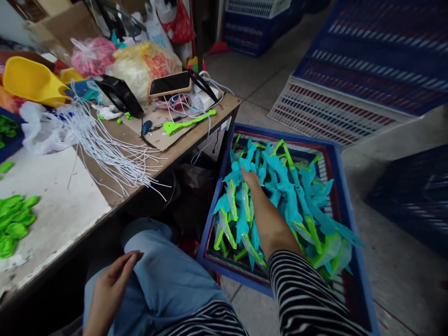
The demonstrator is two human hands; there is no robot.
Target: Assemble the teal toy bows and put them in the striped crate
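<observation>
A dark-blue plastic bin [14, 149] held lime-green plastic pieces [7, 128]; the left hand [114, 280], loosely curled, empty, hung over the denim-clad lap [171, 275]; the right hand [250, 178] touched turquoise-and-green plastic figures [289, 196] filling a rectangular blue crate [362, 280], grip unclear

Turquoise-lime pieces [285, 186], blue crate [241, 278], striped sleeve [304, 294]

Your right arm [278, 233] is stretched forward across the near edge of the crate [345, 196], and the right hand [250, 178], partly hidden, is near its far left corner. Your left hand [114, 280] is outside the tabletop's [84, 196] front edge, fingers [121, 263] loosely bent together.
</observation>
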